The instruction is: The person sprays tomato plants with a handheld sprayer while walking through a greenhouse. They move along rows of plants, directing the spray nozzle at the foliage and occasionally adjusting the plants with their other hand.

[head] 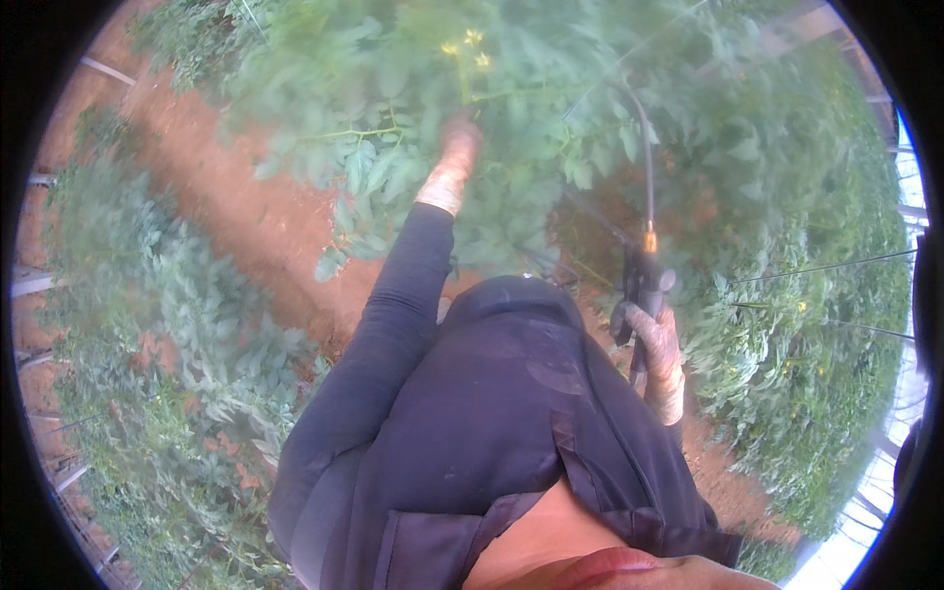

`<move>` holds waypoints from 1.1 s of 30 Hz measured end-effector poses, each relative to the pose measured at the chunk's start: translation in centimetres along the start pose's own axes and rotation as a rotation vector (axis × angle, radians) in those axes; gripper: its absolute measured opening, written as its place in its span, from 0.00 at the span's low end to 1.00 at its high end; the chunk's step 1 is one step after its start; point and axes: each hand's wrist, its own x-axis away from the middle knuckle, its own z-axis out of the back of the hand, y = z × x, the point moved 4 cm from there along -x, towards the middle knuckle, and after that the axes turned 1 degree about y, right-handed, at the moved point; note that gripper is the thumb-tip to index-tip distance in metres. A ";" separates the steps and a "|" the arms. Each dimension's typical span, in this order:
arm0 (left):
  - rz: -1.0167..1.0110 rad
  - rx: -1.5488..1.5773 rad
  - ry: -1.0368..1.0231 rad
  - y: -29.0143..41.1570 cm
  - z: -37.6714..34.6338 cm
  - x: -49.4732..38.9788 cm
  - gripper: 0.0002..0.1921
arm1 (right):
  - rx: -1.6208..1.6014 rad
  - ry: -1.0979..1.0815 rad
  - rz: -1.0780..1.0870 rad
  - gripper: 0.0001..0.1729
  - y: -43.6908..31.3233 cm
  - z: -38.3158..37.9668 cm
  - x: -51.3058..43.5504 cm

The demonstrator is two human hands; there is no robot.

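My left hand (460,140), in a pale, soiled glove, reaches forward into the leaves of a tomato plant (376,158). Its fingertips pinch the stem of a truss of yellow tomato flowers (472,51), though haze blurs the contact. At my right side, my gloved right hand (658,339) is closed around the black handle of a spray wand (643,280). A brass fitting (650,240) joins that handle to a thin metal lance (650,169), which runs forward and bends left at its top. The lance's tip is lost against the blurred foliage.
Rows of leafy plants (184,354) stand to the left, with more plants (796,354) to the right. Reddish bare soil (243,228) lies between rows. Taut support strings (826,267) cross the right side. Pale structural bars (40,282) show at the left rim.
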 end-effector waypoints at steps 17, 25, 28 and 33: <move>-0.216 -0.286 0.458 -3.5 11.0 7.4 0.15 | 0.185 -0.180 0.013 0.21 -5.5 -3.7 -1.3; -0.181 -0.323 0.429 -3.9 9.9 7.6 0.15 | 0.450 -0.151 0.101 0.25 -6.8 -4.1 -4.1; -0.151 -0.336 0.336 -3.2 9.8 7.6 0.15 | 0.373 -0.125 0.088 0.25 -6.7 -4.1 -4.8; -0.199 -0.390 0.414 -4.0 9.6 7.6 0.15 | 0.391 -0.045 -0.003 0.24 -7.3 -3.8 -3.5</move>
